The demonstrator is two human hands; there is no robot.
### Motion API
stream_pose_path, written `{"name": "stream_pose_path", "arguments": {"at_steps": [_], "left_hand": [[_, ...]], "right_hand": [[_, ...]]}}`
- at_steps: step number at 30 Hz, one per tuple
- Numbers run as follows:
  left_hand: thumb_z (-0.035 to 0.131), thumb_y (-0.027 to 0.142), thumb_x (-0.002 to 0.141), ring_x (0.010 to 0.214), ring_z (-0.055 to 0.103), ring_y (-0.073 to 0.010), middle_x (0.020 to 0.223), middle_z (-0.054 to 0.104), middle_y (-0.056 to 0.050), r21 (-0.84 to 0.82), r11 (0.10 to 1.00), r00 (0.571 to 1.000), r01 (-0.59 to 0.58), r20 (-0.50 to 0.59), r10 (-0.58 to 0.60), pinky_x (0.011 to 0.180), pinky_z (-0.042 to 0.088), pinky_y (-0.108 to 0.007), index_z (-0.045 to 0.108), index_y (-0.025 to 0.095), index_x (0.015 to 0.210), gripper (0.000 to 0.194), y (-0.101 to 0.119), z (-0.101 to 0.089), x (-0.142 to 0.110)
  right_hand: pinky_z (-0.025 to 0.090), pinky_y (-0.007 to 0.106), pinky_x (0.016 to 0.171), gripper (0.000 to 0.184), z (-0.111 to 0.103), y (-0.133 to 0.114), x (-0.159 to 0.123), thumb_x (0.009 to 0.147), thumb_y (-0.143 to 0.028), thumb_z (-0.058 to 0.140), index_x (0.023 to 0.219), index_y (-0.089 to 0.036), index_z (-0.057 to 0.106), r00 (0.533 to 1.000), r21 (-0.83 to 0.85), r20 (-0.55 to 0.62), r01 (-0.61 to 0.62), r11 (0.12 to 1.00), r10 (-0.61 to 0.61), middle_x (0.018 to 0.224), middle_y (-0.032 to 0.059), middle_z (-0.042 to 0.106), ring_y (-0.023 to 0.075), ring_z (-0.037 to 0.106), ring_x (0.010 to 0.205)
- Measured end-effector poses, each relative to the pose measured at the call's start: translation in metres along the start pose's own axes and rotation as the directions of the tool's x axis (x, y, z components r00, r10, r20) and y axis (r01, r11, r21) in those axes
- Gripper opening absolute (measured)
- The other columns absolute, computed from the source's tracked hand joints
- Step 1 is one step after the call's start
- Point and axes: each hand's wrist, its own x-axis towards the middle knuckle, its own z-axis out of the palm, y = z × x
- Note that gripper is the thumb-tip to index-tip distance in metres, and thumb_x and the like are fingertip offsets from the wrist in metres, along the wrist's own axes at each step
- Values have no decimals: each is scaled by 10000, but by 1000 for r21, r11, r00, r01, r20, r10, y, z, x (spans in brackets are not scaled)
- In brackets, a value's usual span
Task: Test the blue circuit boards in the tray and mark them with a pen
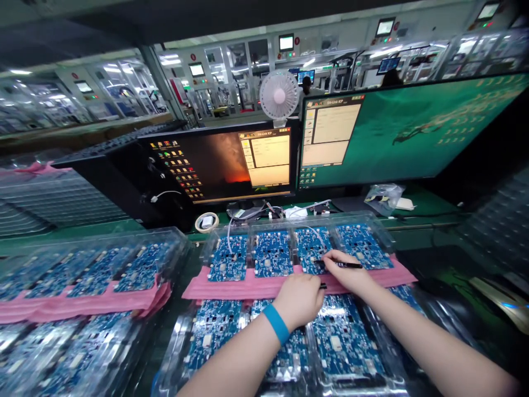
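Note:
My right hand is closed around a black pen, whose tip rests on the lower edge of a blue circuit board in the far row of a clear plastic tray. My left hand, with a blue wristband on the wrist, is curled shut over the pink foam sheet; a small dark object, perhaps a pen cap, pokes out between its fingers. More blue boards lie in the near row beneath my forearms.
A second tray of blue boards on pink foam sits at the left. Two monitors stand behind the trays, with a small white fan above them. Cables, a tape roll and a plastic bag lie on the green bench.

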Motion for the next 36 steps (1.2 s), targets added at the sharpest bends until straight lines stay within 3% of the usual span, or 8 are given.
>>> {"name": "stream_pose_path", "arguments": {"at_steps": [8, 13, 16, 21, 28, 32, 34, 36], "left_hand": [[361, 285, 839, 731, 545, -193, 794, 592, -49, -45, 999, 999, 22, -30, -23, 672, 430, -315, 519, 162, 824, 201, 0, -3, -1], [324, 283, 868, 821, 543, -179, 895, 597, -39, -178, 981, 988, 72, -123, -95, 721, 434, -306, 510, 184, 968, 233, -3, -4, -2], [327, 278, 871, 894, 534, -173, 984, 590, -43, -294, 951, 969, 96, -189, -157, 784, 423, -312, 498, 186, 1039, 257, -6, -3, -1], [337, 283, 870, 962, 512, -164, 1049, 573, -46, -360, 927, 953, 102, -232, -194, 840, 402, -308, 487, 179, 1089, 286, -7, -4, -2], [366, 271, 855, 853, 520, -171, 928, 589, -36, -310, 948, 978, 66, -170, -124, 760, 417, -304, 533, 201, 1001, 232, -2, -8, -4], [371, 259, 848, 829, 523, -184, 910, 598, -46, -302, 953, 983, 15, -169, -69, 729, 410, -310, 533, 190, 999, 232, 2, -10, -8], [367, 241, 848, 811, 536, -178, 890, 611, -40, -352, 936, 985, -29, -171, -34, 732, 406, -308, 534, 193, 1000, 231, 4, -13, -11], [368, 215, 845, 794, 549, -164, 860, 623, -26, -435, 897, 985, -83, -171, 9, 744, 404, -293, 533, 198, 1001, 228, 7, -17, -14]], "right_hand": [[377, 225, 526, 284, -21, -10, -12, 751, -403, 405, 761, -173, 571, 986, 231, -118, -89, 969, 119, 624, 12, 560, 159, 525, 598], [348, 193, 448, 357, -24, -20, -28, 694, -483, 518, 727, -128, 545, 971, 695, -73, -115, 709, 229, 523, 6, 482, 117, 459, 485], [346, 190, 439, 388, -21, -21, -31, 651, -509, 562, 696, -124, 545, 964, 752, -29, -153, 641, 264, 506, 2, 462, 115, 451, 481], [372, 210, 458, 353, -17, -15, -27, 676, -487, 530, 714, -136, 541, 965, 731, 16, -191, 656, 264, 535, 11, 485, 134, 479, 501], [374, 211, 471, 287, -3, -15, -27, 716, -435, 484, 733, -154, 537, 973, 670, 96, -219, 709, 209, 534, 3, 514, 138, 492, 501], [367, 212, 449, 374, 8, -17, -31, 772, -470, 377, 931, -169, 532, 967, 619, 200, -252, 744, 161, 512, -19, 489, 148, 495, 492], [371, 223, 444, 411, 11, -19, -36, 797, -441, 294, 1005, -167, 519, 971, 585, 221, -202, 785, 85, 580, -3, 516, 146, 491, 491], [426, 246, 544, 382, 12, -22, -43, 775, -374, 331, 1020, -165, 536, 982, 522, 172, -29, 852, -72, 795, 40, 569, 160, 536, 635]]}}
